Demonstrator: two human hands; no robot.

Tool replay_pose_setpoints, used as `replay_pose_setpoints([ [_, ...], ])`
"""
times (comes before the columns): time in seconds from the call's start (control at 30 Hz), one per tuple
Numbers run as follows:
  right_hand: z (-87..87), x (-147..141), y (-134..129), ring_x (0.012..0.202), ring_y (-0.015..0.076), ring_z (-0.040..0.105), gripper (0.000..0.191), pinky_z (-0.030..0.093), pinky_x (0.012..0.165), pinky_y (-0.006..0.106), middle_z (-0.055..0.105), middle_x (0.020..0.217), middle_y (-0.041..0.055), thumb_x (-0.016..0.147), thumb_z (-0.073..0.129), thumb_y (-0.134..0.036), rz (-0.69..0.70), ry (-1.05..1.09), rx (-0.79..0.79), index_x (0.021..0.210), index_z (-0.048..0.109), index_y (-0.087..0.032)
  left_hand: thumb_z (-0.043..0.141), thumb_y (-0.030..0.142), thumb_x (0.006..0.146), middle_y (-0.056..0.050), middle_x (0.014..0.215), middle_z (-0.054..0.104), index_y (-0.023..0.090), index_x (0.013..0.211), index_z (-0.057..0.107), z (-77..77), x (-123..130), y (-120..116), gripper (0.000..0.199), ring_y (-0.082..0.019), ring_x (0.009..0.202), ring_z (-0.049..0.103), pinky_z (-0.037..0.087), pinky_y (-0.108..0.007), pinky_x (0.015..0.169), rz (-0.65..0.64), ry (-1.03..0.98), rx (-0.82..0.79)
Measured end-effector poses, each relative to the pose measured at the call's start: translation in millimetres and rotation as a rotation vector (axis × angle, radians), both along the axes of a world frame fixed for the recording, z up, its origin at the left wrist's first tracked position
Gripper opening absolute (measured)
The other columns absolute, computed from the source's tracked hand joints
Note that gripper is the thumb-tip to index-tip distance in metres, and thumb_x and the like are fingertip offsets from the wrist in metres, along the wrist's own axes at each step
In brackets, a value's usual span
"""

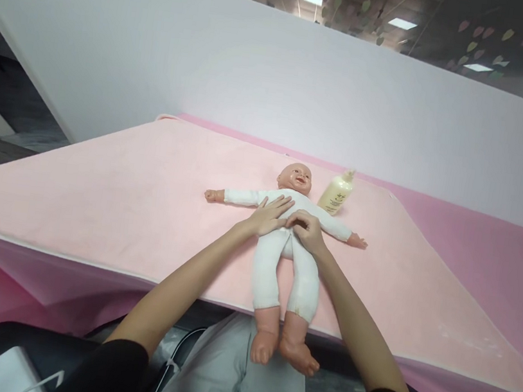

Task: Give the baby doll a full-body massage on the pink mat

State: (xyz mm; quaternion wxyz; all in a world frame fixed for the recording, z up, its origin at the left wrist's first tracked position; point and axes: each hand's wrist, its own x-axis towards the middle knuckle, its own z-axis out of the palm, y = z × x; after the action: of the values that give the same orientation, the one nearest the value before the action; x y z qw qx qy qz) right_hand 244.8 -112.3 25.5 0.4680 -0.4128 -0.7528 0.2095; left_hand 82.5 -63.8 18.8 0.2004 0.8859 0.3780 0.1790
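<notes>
A baby doll [306,285] with a white cloth body lies on its back, arms spread, its feet hanging past the near table edge. My left hand [269,215] rests flat on the doll's chest and belly, fingers stretched out. Beside it, my right hand [305,228] touches the doll's belly with its fingers curled and drawn together. Whatever may be between those fingertips is too small to make out. A pale yellow pump bottle [336,193] sits by the doll's shoulder, to the right of its head.
A light pink towel [109,200] covers much of the table, over a darker pink cloth [469,238]. Behind the table rises a white partition [277,81]. A white device with a cable [7,373] lies on a black chair [45,347] at lower left.
</notes>
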Motion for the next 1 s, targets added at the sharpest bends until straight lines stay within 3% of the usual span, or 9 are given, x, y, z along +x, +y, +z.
replay_pose_setpoints([
  [0.17,-8.8,8.3,13.8,0.103,0.0205,0.061,0.022,0.044,0.098,0.038,0.067,0.096,0.0050,0.074,0.044,-0.022,-0.017,-0.094,-0.016,0.080,0.065,-0.022,0.024,0.044,0.097,-0.004,0.159,0.018,0.028,0.148,0.029,-8.9,-1.2,7.5,0.054,-0.024,0.148,0.013,0.005,-0.058,0.116,0.153,-0.040,0.056],
  [0.27,-15.5,13.7,23.7,0.128,0.0215,0.048,0.029,0.025,0.115,0.046,0.063,0.122,0.0059,0.082,0.043,-0.026,-0.072,-0.226,-0.016,0.099,0.065,-0.022,0.024,0.045,0.097,-0.006,0.159,0.018,0.027,0.148,0.029,-10.8,0.2,9.8,0.054,-0.025,0.147,0.015,0.007,-0.058,0.116,0.200,-0.032,0.093],
  [0.4,-16.9,16.7,32.0,0.144,0.0251,0.023,0.046,0.004,0.117,0.057,0.035,0.152,0.0057,0.089,0.042,-0.037,-0.251,-0.408,-0.135,0.132,0.050,-0.025,0.025,0.049,0.096,-0.010,0.157,0.025,0.023,0.149,0.027,-10.8,2.9,12.9,0.059,-0.031,0.145,0.021,0.005,-0.058,0.116,0.292,0.038,0.149],
  [0.5,-13.8,18.4,33.4,0.145,0.0259,0.019,0.058,-0.003,0.115,0.059,0.025,0.156,0.0081,0.091,0.040,-0.050,-0.392,-0.470,-0.241,0.143,0.037,-0.024,0.022,0.055,0.094,-0.012,0.154,0.031,0.019,0.149,0.028,-10.5,3.2,16.3,0.066,-0.034,0.145,0.021,0.002,-0.058,0.116,0.393,0.105,0.179],
  [0.57,-11.8,20.8,32.7,0.144,0.0258,0.024,0.063,-0.005,0.115,0.058,0.029,0.154,0.0099,0.091,0.036,-0.057,-0.462,-0.477,-0.276,0.145,0.034,-0.023,0.019,0.057,0.094,-0.013,0.153,0.034,0.017,0.149,0.030,-11.1,1.0,19.1,0.069,-0.033,0.144,0.022,0.000,-0.059,0.116,0.435,0.131,0.189],
  [0.67,-9.6,26.0,30.3,0.133,0.0259,0.040,0.064,0.000,0.114,0.055,0.050,0.140,0.0117,0.090,0.030,-0.065,-0.541,-0.490,-0.268,0.134,0.047,-0.021,0.015,0.055,0.094,-0.014,0.150,0.038,0.015,0.145,0.036,-13.7,-7.0,23.9,0.069,-0.030,0.142,0.028,-0.001,-0.060,0.115,0.477,0.145,0.197],
  [0.77,-8.0,31.9,29.3,0.115,0.0266,0.054,0.064,0.018,0.109,0.049,0.065,0.116,0.0119,0.089,0.028,-0.068,-0.613,-0.525,-0.243,0.112,0.061,-0.018,0.018,0.048,0.096,-0.015,0.140,0.052,0.014,0.139,0.045,-15.7,-18.9,28.3,0.062,-0.028,0.136,0.038,0.007,-0.056,0.116,0.511,0.161,0.242],
  [0.87,-8.5,40.0,31.7,0.103,0.0279,0.059,0.062,0.033,0.096,0.041,0.068,0.103,0.0150,0.091,0.028,-0.063,-0.706,-0.575,-0.254,0.099,0.066,-0.015,0.022,0.040,0.096,-0.016,0.126,0.062,0.014,0.130,0.054,-13.8,-30.2,30.4,0.053,-0.028,0.122,0.051,0.016,-0.051,0.113,0.533,0.222,0.285],
  [1.0,-14.4,53.3,37.2,0.098,0.0309,0.060,0.058,0.036,0.085,0.039,0.067,0.101,0.0206,0.094,0.029,-0.054,-0.849,-0.659,-0.280,0.098,0.067,-0.009,0.028,0.032,0.096,-0.017,0.112,0.067,0.015,0.111,0.063,-6.9,-42.7,31.1,0.043,-0.030,0.109,0.058,0.027,-0.049,0.102,0.603,0.319,0.291],
])
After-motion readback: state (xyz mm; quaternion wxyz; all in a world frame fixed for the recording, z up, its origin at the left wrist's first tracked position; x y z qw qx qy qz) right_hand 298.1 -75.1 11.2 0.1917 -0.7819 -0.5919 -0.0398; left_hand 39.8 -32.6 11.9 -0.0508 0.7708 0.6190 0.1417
